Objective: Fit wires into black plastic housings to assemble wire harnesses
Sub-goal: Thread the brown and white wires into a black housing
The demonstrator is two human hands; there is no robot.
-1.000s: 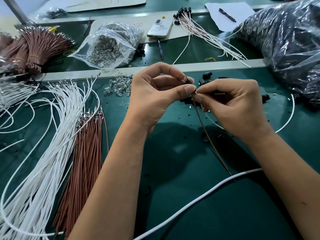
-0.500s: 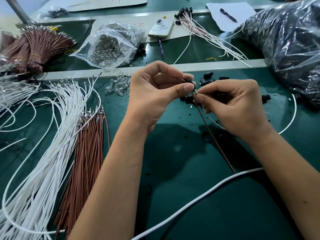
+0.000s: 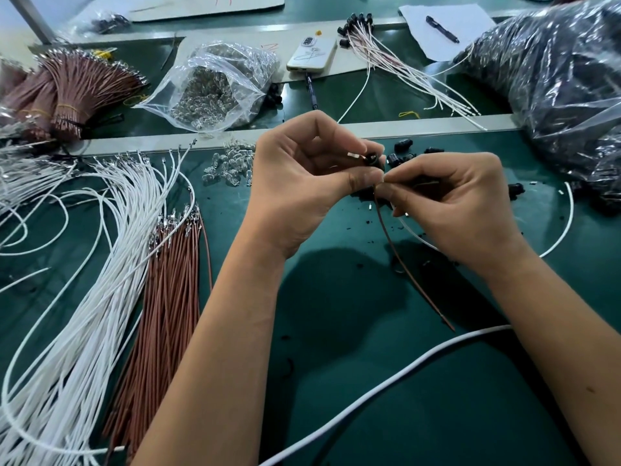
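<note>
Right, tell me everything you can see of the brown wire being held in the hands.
The brown wire is thin, with a dull reddish-brown coating that looks like plastic. The right hand pinches it near its upper end, close against the left hand's thumb, by the small black housing that the left hand holds. From there it hangs down and to the right in a gentle curve, over the green table. Its upper tip is hidden by the fingers.
</note>
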